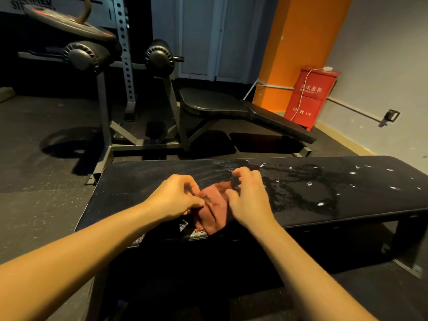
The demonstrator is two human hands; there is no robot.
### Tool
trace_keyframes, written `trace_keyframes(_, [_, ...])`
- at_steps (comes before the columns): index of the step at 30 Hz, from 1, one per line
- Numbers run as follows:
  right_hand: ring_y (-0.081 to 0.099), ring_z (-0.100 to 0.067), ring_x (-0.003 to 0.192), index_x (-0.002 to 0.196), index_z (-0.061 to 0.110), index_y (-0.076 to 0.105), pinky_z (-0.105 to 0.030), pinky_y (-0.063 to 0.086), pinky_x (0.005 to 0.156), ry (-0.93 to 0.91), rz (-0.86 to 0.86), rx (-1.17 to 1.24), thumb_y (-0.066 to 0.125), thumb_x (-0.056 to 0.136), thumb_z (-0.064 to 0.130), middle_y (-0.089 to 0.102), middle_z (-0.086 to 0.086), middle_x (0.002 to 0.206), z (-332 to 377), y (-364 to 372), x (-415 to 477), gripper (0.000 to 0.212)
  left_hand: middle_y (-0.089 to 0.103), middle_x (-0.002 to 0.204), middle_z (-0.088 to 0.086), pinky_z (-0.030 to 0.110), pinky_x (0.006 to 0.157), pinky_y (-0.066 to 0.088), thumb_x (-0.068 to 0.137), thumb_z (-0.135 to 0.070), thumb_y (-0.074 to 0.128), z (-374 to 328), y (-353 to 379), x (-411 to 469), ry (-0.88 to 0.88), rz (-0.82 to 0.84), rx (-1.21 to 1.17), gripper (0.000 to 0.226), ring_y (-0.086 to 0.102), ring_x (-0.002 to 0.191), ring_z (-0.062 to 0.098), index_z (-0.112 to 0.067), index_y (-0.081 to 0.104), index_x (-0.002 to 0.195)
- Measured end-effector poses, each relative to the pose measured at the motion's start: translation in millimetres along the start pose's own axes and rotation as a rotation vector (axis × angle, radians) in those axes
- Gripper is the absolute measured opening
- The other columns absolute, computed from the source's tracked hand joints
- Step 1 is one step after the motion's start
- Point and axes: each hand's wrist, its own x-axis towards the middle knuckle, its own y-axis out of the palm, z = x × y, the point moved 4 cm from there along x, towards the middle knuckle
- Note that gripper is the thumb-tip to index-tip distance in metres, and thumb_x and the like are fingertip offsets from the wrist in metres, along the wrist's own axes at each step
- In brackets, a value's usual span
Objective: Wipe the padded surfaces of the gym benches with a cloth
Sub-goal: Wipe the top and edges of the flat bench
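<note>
Two bare forearms enter from the lower edge of the frame and meet at centre.

The left hand [176, 198] has its fingers curled, with thumb and fingertips pinching the left edge of the cloth [214, 209]. The right hand [249, 195] is likewise curled: its thumb lies on the cloth's right edge and its fingertips are bent at the cloth's upper end. Both hands hold the cloth and nothing else.

The cloth is reddish-brown and bunched into folds. It lies on the padded top of the counter [143, 179], at centre frame. Its long axis runs from the counter's near edge away from the viewer, leaning slightly to the right. Its lower end reaches the near edge of the pad.

The counter is black and flat, and its long axis runs left to right across the frame. A wet, glistening patch [301, 188] covers the pad to the right of the hands. The left part looks dull and streaked.

Beyond it lies dark speckled floor [46, 158]. Further back stands a second bench [215, 100] with black pads and two round rollers [159, 55]. Its long pad slopes down toward the right.

A perforated rack post [125, 54] and a weight plate [64, 22] occupy the upper left.

At upper right, a red cabinet [310, 96] stands against the wall beside an orange pillar [301, 42].
</note>
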Motion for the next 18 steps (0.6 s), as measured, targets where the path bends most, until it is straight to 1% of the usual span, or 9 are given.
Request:
trace_keyframes(3, [0.047, -0.032, 0.124, 0.140, 0.023, 0.048, -0.045, 0.042, 0.101, -0.126, 0.105, -0.288, 0.049, 0.096, 0.054, 0.045, -0.012, 0.140, 2, 46, -20, 0.054, 0.071, 0.096, -0.011, 0.042, 0.091, 0.057, 0.087, -0.029, 0.077, 16, -12, 3, 0.017, -0.089, 0.244, 0.016, 0.068, 0.092, 0.011, -0.032, 0.067, 0.099])
trace_keyframes(6, [0.036, -0.037, 0.136, 0.143, 0.031, 0.043, -0.050, 0.034, 0.111, -0.146, 0.146, -0.403, 0.023, 0.093, 0.065, 0.033, -0.016, 0.155, 5, 82, -33, 0.063, 0.068, 0.103, -0.009, 0.039, 0.091, 0.054, 0.086, -0.027, 0.076, 27, -29, 4, 0.010, -0.225, 0.229, 0.017, 0.066, 0.096, 0.012, -0.032, 0.066, 0.100])
trace_keyframes(8, [0.036, -0.037, 0.136, 0.136, 0.028, 0.049, -0.051, 0.034, 0.111, -0.209, 0.157, -0.407, 0.025, 0.095, 0.061, 0.036, -0.016, 0.153, 20, 95, -45, 0.058, 0.068, 0.099, -0.009, 0.037, 0.090, 0.054, 0.086, -0.028, 0.078, 32, -32, 5, -0.005, -0.248, 0.187, 0.016, 0.066, 0.096, 0.012, -0.029, 0.068, 0.099])
trace_keyframes(11, [0.041, -0.040, 0.136, 0.133, 0.018, 0.054, -0.054, 0.034, 0.113, -0.434, 0.181, -0.508, 0.030, 0.098, 0.056, 0.045, -0.019, 0.147, 38, 95, -69, 0.057, 0.068, 0.095, -0.011, 0.037, 0.087, 0.054, 0.088, -0.033, 0.077, 39, -29, 7, -0.005, -0.236, 0.208, 0.014, 0.065, 0.094, 0.011, -0.030, 0.068, 0.098])
trace_keyframes(13, [0.057, -0.037, 0.111, 0.109, 0.021, 0.068, -0.050, 0.048, 0.095, -0.504, 0.072, -0.561, 0.034, 0.098, 0.052, 0.059, -0.012, 0.119, 26, 68, -57, 0.047, 0.067, 0.094, -0.012, 0.035, 0.085, 0.053, 0.088, -0.036, 0.077, 42, -29, 7, 0.004, -0.222, 0.237, 0.013, 0.064, 0.093, 0.010, -0.032, 0.067, 0.096])
trace_keyframes(14, [0.061, -0.035, 0.097, 0.097, 0.023, 0.072, -0.047, 0.050, 0.083, -0.470, -0.023, -0.574, 0.029, 0.099, 0.053, 0.061, -0.009, 0.104, 10, 50, -46, 0.052, 0.067, 0.095, -0.012, 0.036, 0.086, 0.053, 0.088, -0.038, 0.076, 43, -29, 8, 0.005, -0.205, 0.247, 0.013, 0.064, 0.094, 0.010, -0.032, 0.067, 0.096])
trace_keyframes(15, [0.060, -0.035, 0.092, 0.094, 0.022, 0.074, -0.046, 0.049, 0.080, -0.383, -0.079, -0.590, 0.019, 0.099, 0.055, 0.061, -0.008, 0.098, -11, 33, -31, 0.064, 0.067, 0.097, -0.013, 0.037, 0.088, 0.054, 0.089, -0.039, 0.076, 44, -28, 8, 0.009, -0.186, 0.255, 0.013, 0.064, 0.095, 0.009, -0.033, 0.067, 0.097])
trace_keyframes(17, [0.054, -0.034, 0.109, 0.110, 0.019, 0.071, -0.047, 0.044, 0.093, -0.100, 0.022, -0.664, 0.003, 0.093, 0.056, 0.059, -0.011, 0.114, -51, 16, -6, 0.079, 0.067, 0.100, -0.014, 0.035, 0.089, 0.053, 0.090, -0.039, 0.075, 46, -24, 7, 0.035, -0.165, 0.284, 0.012, 0.063, 0.097, 0.008, -0.033, 0.068, 0.096])
trace_keyframes(18, [0.050, -0.033, 0.116, 0.116, 0.016, 0.068, -0.047, 0.041, 0.099, 0.017, 0.072, -0.666, 0.008, 0.089, 0.053, 0.056, -0.011, 0.123, -63, 15, 1, 0.075, 0.067, 0.102, -0.015, 0.034, 0.088, 0.052, 0.090, -0.039, 0.075, 46, -22, 6, 0.046, -0.163, 0.305, 0.011, 0.063, 0.098, 0.008, -0.033, 0.068, 0.096])
